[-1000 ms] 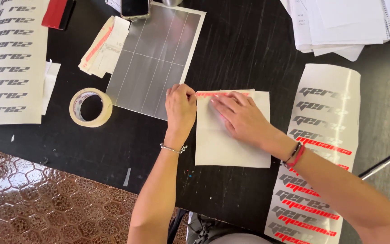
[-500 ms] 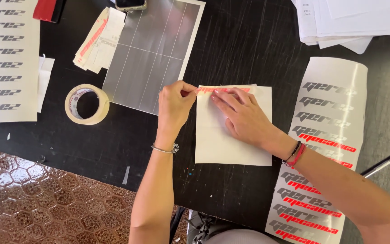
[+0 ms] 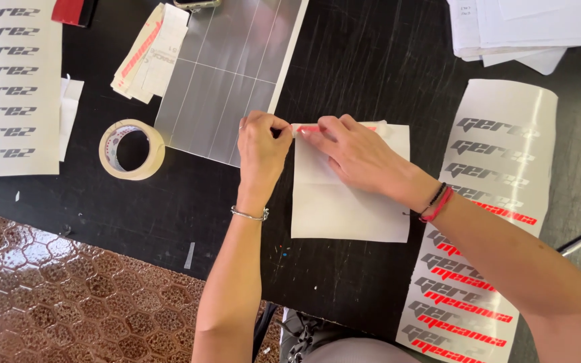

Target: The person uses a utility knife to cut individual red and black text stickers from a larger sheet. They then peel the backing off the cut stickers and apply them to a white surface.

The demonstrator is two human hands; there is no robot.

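**Thin sticker strip pinched at the top edge of a white sheet**

The black surface (image 3: 371, 60) carries everything. At about 4 o'clock from the hands lies a long decal sheet (image 3: 485, 222) with grey and red lettering; a second lettered sheet (image 3: 8, 87) lies at 9 o'clock, a silvery vinyl sheet (image 3: 226, 74) at 11 o'clock, a stack of white papers (image 3: 532, 30) at 1 o'clock and a roll of masking tape (image 3: 132, 149) at 9 o'clock, nearer in.

The white backing sheet (image 3: 351, 208) lies flat at the middle. Along its top edge runs a narrow red decal strip (image 3: 307, 129), partly hidden by the fingers. It looks paper-thin, light and limp, likely tacky on one face and apt to crease or stretch, so the best hold seems to be a light pinch at its end, low to the sheet.

The left hand (image 3: 261, 151) comes in from 6 o'clock, wrist straight, fingers closed narrow on the strip's left end. The right hand (image 3: 361, 158) reaches from 4 o'clock, palm down, fingers lying flat, pressing strip and sheet against the surface, with the fingertips meeting the left hand's.
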